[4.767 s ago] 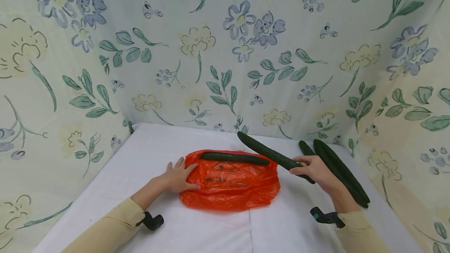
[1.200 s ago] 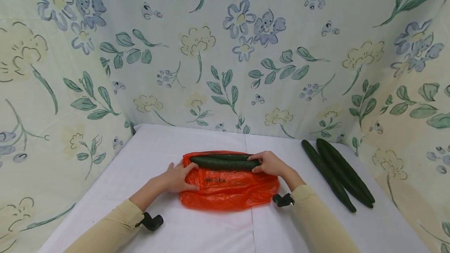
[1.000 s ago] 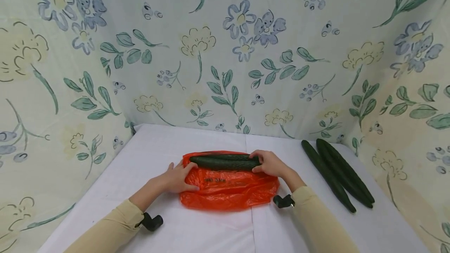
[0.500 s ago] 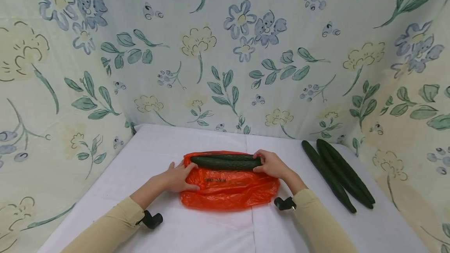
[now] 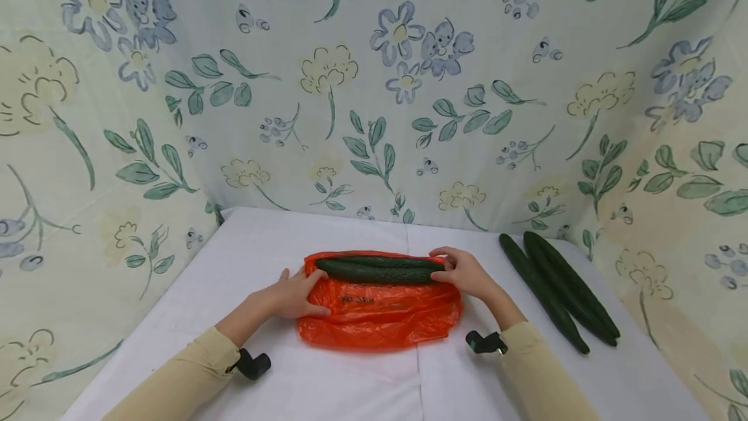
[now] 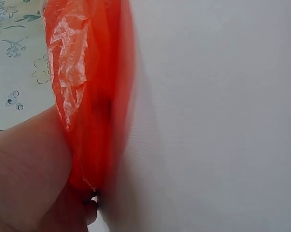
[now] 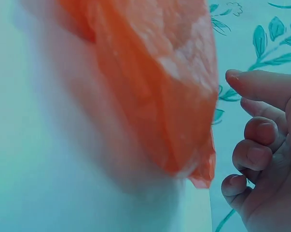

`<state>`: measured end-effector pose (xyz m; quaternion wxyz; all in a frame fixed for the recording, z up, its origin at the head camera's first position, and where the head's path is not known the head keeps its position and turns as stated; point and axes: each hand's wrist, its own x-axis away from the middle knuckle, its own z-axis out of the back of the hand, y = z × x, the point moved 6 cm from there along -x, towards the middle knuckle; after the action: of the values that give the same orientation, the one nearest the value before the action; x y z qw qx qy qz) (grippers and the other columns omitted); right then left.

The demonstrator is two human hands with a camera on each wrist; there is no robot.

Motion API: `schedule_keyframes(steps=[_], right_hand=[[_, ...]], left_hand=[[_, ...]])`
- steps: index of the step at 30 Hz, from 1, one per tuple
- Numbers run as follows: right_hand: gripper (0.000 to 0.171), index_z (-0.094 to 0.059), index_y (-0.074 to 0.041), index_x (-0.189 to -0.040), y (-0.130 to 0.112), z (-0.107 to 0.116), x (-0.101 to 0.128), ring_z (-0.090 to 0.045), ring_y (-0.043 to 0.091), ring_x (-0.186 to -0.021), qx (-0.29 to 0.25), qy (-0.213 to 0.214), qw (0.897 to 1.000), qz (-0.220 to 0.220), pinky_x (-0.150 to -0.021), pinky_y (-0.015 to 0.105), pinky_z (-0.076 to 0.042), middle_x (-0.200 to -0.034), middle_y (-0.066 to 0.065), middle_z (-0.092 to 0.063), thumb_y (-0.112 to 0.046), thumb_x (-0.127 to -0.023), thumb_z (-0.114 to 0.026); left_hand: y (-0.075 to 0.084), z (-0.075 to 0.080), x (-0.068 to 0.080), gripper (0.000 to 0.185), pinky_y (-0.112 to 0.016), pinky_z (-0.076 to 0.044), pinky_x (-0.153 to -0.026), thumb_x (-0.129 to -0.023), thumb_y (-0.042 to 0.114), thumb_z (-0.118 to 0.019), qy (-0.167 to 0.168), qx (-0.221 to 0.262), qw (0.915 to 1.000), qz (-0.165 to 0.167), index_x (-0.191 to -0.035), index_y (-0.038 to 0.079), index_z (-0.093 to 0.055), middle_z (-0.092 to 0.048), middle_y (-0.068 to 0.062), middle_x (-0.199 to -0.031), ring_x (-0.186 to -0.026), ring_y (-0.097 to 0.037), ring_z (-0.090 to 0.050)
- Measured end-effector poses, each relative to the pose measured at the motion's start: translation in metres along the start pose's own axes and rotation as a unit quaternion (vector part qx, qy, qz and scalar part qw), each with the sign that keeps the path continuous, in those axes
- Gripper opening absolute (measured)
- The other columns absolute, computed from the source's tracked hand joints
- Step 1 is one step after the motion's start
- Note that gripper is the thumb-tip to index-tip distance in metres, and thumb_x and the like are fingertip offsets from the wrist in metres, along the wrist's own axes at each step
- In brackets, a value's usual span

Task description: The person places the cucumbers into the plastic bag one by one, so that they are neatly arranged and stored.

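Observation:
Two dark green cucumbers [image 5: 380,270] lie side by side on a red plastic bag [image 5: 380,327], along its far edge. My left hand [image 5: 289,294] rests on the bag's left end with its fingers spread, the index finger by the front cucumber's tip. In the left wrist view the red plastic [image 6: 87,96] runs close past the palm. My right hand [image 5: 467,273] is at the cucumbers' right ends, its thumb by the front one. In the right wrist view this hand [image 7: 266,145] has loosely bent fingers, apart from the bag, with nothing between them.
More cucumbers [image 5: 546,294] lie slanting on the right side of the white-covered table [image 5: 327,388]. A floral cloth [image 5: 374,115] hangs behind the table and at both sides. A small black camera [image 5: 253,365] is strapped to each wrist.
My right hand has brought a second cucumber from the right onto the bag, beside the first. It has since let go and drawn back slightly rightward. My left hand stays put.

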<state>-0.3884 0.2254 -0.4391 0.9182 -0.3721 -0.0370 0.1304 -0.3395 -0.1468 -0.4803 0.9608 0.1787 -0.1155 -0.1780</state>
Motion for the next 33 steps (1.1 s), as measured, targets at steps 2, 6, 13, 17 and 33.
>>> schedule_keyframes(steps=[2,6,13,17,33], right_hand=[[0.051,-0.06,-0.012,-0.135,0.003,0.007,0.005,-0.05,0.022,-0.07,-0.01,0.009,1.0,0.0,-0.053,0.025,-0.04,-0.076,0.008,-0.05,-0.022,-0.088,-0.078],[0.048,-0.06,-0.015,-0.134,0.011,0.019,0.017,-0.049,0.023,-0.069,-0.027,0.022,0.999,-0.002,-0.053,0.026,-0.04,-0.074,0.009,-0.05,-0.021,-0.089,-0.077],[0.05,-0.057,-0.016,-0.137,0.03,0.035,0.033,-0.052,0.032,-0.074,-0.036,0.042,0.998,-0.015,-0.056,0.026,-0.042,-0.077,0.009,-0.052,-0.022,-0.091,-0.075],[0.053,-0.056,-0.015,-0.139,0.039,0.047,0.044,-0.052,0.031,-0.078,-0.036,0.059,0.997,-0.034,-0.058,0.027,-0.043,-0.079,0.01,-0.053,-0.027,-0.091,-0.076],[0.065,-0.053,-0.015,-0.143,0.075,0.074,0.079,-0.054,0.034,-0.079,-0.068,0.085,0.992,-0.07,-0.064,0.031,-0.051,-0.085,0.018,-0.053,-0.045,-0.089,-0.075]], left_hand=[[-0.001,0.0,0.0,0.087,-0.072,-0.006,-0.118,-0.077,0.067,-0.074,-0.001,0.006,1.0,-0.001,-0.145,0.022,-0.044,-0.042,-0.013,-0.157,-0.149,-0.037,-0.032],[-0.001,0.001,-0.001,0.086,-0.072,-0.006,-0.118,-0.077,0.066,-0.075,0.005,0.016,0.9998,-0.009,-0.144,0.022,-0.044,-0.042,-0.013,-0.156,-0.148,-0.037,-0.033],[-0.002,0.0,0.004,0.09,-0.071,-0.016,-0.118,-0.076,0.064,-0.078,0.048,0.016,0.9987,-0.011,-0.144,0.016,-0.043,-0.047,-0.012,-0.152,-0.144,-0.033,-0.04],[0.0,0.002,0.008,0.094,-0.07,-0.019,-0.117,-0.076,0.061,-0.079,0.062,0.022,0.9978,-0.003,-0.147,0.01,-0.043,-0.046,-0.014,-0.153,-0.144,-0.034,-0.04],[0.003,0.0,0.012,0.101,-0.067,-0.018,-0.119,-0.079,0.061,-0.077,0.065,0.017,0.9976,0.019,-0.153,0.005,-0.037,-0.036,-0.018,-0.16,-0.151,-0.039,-0.027]])
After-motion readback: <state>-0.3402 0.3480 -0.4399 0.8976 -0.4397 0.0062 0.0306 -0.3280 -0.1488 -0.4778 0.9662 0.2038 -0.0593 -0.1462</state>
